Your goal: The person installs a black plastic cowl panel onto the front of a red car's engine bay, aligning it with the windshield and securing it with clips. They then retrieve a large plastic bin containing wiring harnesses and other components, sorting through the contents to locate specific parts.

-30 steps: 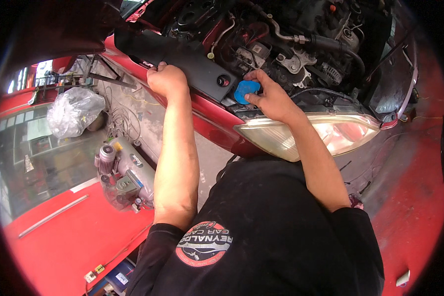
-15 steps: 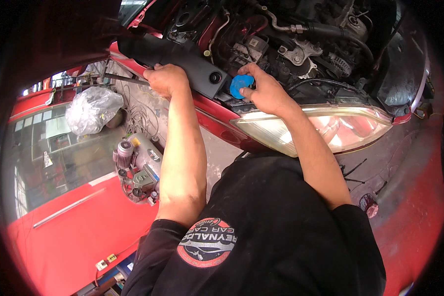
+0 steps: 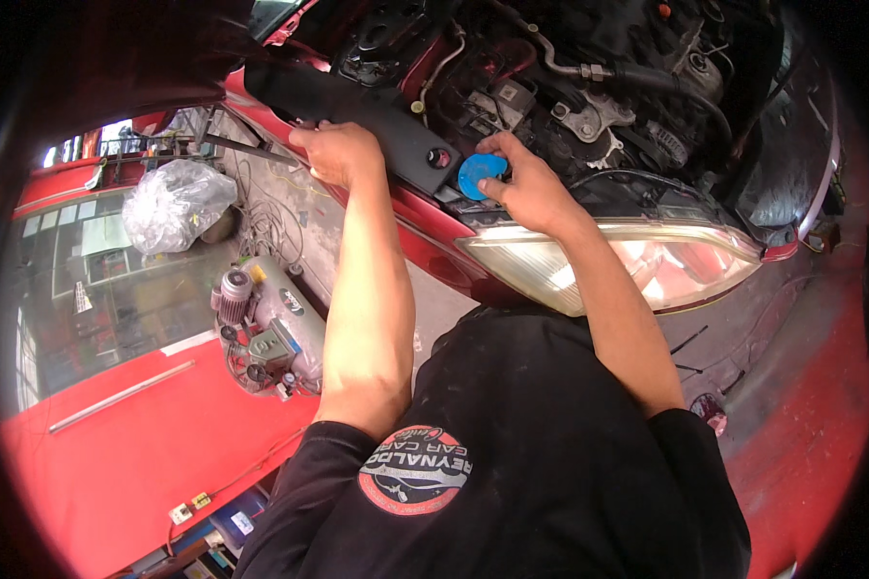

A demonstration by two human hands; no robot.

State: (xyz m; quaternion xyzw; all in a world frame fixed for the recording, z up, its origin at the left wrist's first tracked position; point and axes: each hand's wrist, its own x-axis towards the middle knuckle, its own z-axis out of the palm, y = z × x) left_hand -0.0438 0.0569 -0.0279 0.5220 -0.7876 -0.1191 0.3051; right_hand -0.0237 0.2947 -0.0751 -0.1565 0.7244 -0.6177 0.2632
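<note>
A long black plastic cover (image 3: 381, 121) lies along the red fender of a car, with a round hole near its front end. My left hand (image 3: 343, 154) grips the outer edge of this cover, thumb and fingers closed around it. Inside the hole (image 3: 437, 157) a round opening with a reddish rim shows. Just right of the cover's front end, my right hand (image 3: 531, 188) pinches a round blue cap (image 3: 473, 179) between thumb and fingers. The cap is held apart from the hole.
Ahead of me is the exposed engine bay (image 3: 589, 106) with hoses and metal brackets. A clouded headlight (image 3: 637, 261) sits below my right forearm. To the left stand an air compressor (image 3: 275, 323), a plastic-wrapped bundle (image 3: 179, 207) and a red vehicle (image 3: 116, 482) with a windshield.
The cover's hole now shows a reddish-rimmed opening within it, where it looked dark before. My right hand keeps its hold on the blue cap. The whole view has shifted slightly.
</note>
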